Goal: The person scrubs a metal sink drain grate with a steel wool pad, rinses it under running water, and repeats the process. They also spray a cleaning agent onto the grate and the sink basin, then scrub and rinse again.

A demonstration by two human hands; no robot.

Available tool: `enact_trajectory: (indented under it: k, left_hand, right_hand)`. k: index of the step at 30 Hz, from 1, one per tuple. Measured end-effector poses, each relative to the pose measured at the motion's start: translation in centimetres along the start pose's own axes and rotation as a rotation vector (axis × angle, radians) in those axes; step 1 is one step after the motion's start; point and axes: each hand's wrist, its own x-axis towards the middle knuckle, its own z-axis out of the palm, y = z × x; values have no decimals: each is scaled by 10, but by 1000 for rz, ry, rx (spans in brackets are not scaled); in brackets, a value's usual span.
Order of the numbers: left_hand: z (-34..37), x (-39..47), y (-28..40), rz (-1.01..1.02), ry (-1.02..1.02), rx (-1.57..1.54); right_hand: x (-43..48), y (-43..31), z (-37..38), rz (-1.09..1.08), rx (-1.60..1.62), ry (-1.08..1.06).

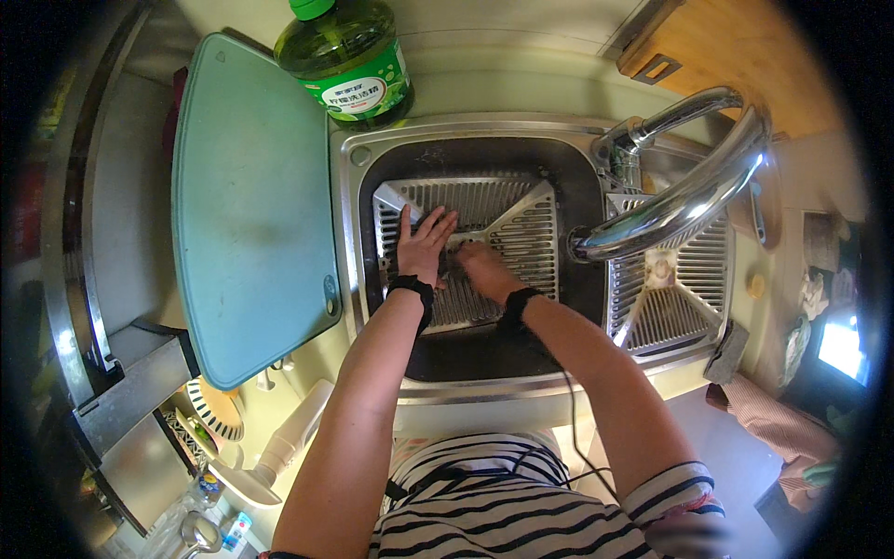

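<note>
A square slotted metal panel (524, 262) lies tilted in the dark basin of a steel sink (503, 360). My left hand (422, 248) rests on the panel with its fingers spread. Just right of it, near the panel's middle, my right hand (485, 269) is curled and slightly blurred; whether it holds something small is hidden. A similar slotted panel (681, 318) sits over the smaller basin on the right. Both wrists wear black bands.
A chrome faucet (670, 216) arches over the sink's right side. A green dish soap bottle (356, 63) stands behind it at the left. A blue-green cutting board (255, 209) borders the sink's left edge. A grey sponge (726, 351) lies at the right corner.
</note>
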Motion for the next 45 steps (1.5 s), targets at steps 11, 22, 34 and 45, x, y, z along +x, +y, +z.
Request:
enact_trajectory:
  k: [11, 22, 34, 45]
  left_hand:
    - [1, 1, 0, 4, 3, 14]
    - [7, 3, 1, -3, 48, -16]
    - [7, 4, 3, -18, -3, 99]
    - [7, 2, 1, -11, 39, 39]
  right_hand:
    - [-9, -2, -21, 43, 157, 158]
    - [1, -8, -30, 118, 88, 90]
    - [7, -1, -6, 14, 115, 225]
    - [9, -6, -11, -60, 229, 173]
